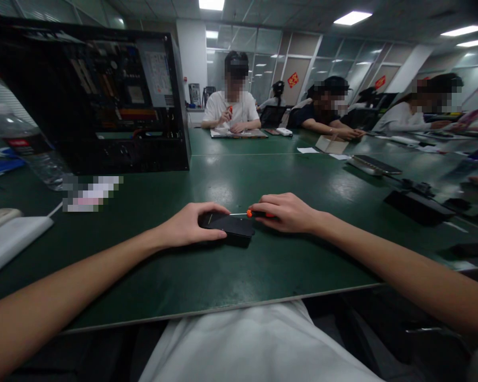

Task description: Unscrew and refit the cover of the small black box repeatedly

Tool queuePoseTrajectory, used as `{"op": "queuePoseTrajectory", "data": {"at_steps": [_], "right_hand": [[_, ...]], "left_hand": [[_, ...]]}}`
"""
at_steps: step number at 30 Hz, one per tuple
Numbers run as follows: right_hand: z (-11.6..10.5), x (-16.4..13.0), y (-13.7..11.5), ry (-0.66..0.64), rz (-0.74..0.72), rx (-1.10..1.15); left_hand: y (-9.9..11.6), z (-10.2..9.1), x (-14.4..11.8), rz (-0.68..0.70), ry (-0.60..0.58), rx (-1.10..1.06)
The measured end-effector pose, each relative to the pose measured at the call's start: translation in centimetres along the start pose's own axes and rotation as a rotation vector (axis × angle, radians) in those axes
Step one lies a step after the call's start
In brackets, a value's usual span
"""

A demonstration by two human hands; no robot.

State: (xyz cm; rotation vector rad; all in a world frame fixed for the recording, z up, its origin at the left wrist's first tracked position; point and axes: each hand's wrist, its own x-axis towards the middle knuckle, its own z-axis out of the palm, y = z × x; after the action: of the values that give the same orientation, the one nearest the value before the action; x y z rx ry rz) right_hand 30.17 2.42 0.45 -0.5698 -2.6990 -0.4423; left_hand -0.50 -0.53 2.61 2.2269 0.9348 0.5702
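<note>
A small flat black box (235,228) rests on the green table near its front edge. My left hand (189,225) grips the box's left end, thumb along the near side and fingers behind. In my right hand (284,212) is a screwdriver (249,213) with an orange and black handle. Its thin metal shaft points left, and the tip meets the far edge of the box close to my left fingertips. Whether the tip sits in a screw is too small to tell.
An open black computer case (135,106) stands at the back left, with a plastic bottle (32,143) beside it. A white device (16,239) lies at the left. Black equipment (418,204) sits at the right. Across the green table (223,180), a person (233,106) holds a tool.
</note>
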Motion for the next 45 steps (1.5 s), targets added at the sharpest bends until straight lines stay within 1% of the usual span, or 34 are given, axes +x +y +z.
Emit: {"op": "queuePoseTrajectory", "data": {"at_steps": [2,4,7,10,16,18,20,23,27,29,31,34,36,38,40,43,45], "right_hand": [[0.0,0.0,-0.2,0.004,-0.002,0.01],[0.2,-0.1,-0.2,0.003,0.002,0.035],[0.7,-0.1,0.2,0.013,0.024,0.102],[1.0,-0.1,0.5,0.023,0.062,0.18],[1.1,0.1,0.4,0.017,0.123,0.296],[1.1,0.0,0.6,0.016,0.144,0.295],[1.1,-0.2,1.1,0.006,0.176,0.274],[1.1,-0.6,1.9,-0.047,0.249,0.238],[1.0,-0.9,2.5,-0.133,0.341,0.231],[0.9,-0.9,2.4,-0.149,0.365,0.221],[0.7,-0.9,2.3,-0.157,0.377,0.205],[0.4,-0.5,1.7,-0.114,0.396,0.213],[0.1,0.1,0.9,-0.039,0.385,0.284],[0.0,0.8,-0.3,0.016,0.333,0.38],[-0.1,1.7,-1.8,0.012,0.269,0.434],[-0.4,3.0,-4.1,-0.033,0.214,0.424],[-0.8,3.5,-5.0,-0.046,0.192,0.413]], "left_hand": [[0.0,0.4,0.2,-0.008,0.063,0.009],[0.1,0.9,0.3,-0.004,0.096,0.02],[0.2,1.3,0.3,-0.007,0.095,0.017],[0.2,1.3,0.2,-0.011,0.095,0.004],[0.2,1.5,0.0,-0.006,0.112,-0.023],[0.3,1.6,0.2,-0.013,0.172,-0.071],[0.3,1.6,0.4,-0.024,0.257,-0.159],[-0.1,1.4,0.8,-0.038,0.339,-0.213],[-1.9,0.5,1.2,-0.066,0.376,-0.076],[-3.0,0.0,1.4,-0.083,0.338,0.015],[-4.0,-0.4,1.6,-0.075,0.308,0.154],[-4.7,-0.9,1.8,-0.054,0.296,0.344],[-4.8,-1.0,1.8,-0.036,0.274,0.394],[-4.7,-1.1,1.8,-0.015,0.25,0.403],[-4.7,-1.1,1.8,-0.011,0.25,0.404],[-4.7,-1.2,1.7,-0.056,0.282,0.388],[-4.6,-1.2,1.7,-0.081,0.31,0.368]]}}
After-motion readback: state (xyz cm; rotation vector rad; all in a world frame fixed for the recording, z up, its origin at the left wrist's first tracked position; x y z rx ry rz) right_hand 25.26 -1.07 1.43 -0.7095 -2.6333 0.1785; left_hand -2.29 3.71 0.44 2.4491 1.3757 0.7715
